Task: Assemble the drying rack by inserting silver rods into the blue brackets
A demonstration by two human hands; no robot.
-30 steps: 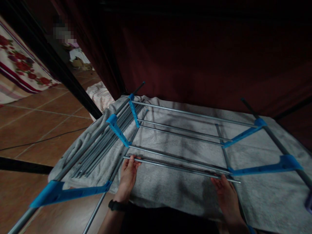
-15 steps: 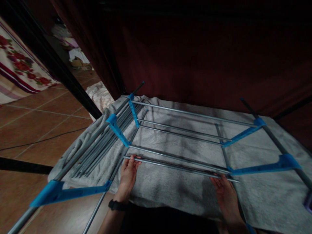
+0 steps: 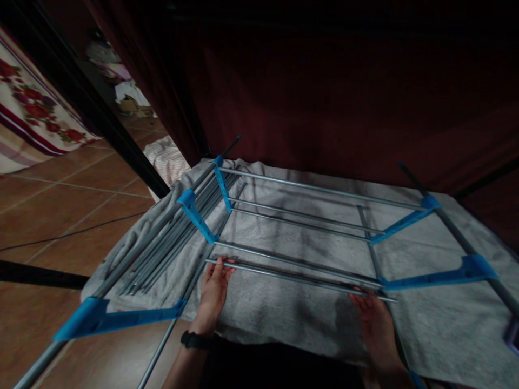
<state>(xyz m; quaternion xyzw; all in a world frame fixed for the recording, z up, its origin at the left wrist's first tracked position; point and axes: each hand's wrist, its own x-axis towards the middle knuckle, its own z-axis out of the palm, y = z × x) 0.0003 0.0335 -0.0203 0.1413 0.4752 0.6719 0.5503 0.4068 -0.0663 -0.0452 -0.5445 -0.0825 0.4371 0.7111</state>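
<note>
My left hand (image 3: pixel 214 283) is closed round the left end of a loose grey metal tube (image 3: pixel 284 274). Near the tube's other end, my right hand (image 3: pixel 371 313) grips it with the fingers. The tube lies across in front of me, nearly parallel to a fixed rod (image 3: pixel 259 253) of a rack frame. That frame has long side poles (image 3: pixel 141 248) joined by blue plastic brackets (image 3: pixel 198 219). One more blue bracket (image 3: pixel 438 278) sits on the right side pole, beyond my right hand. A dark band (image 3: pixel 197 341) is on my left wrist.
Several loose grey tubes (image 3: pixel 178 237) lie bundled at the left on a grey blanket (image 3: pixel 316 319). Behind the rack stands a dark red panel (image 3: pixel 324 108). Brown floor tiles (image 3: pixel 81 216) and a dark cable show at the left. A phone-like object (image 3: pixel 513 335) is at the right edge.
Both hands keep hold of the tube in nearly the same place. The right end of the frame has shifted very slightly in view.
</note>
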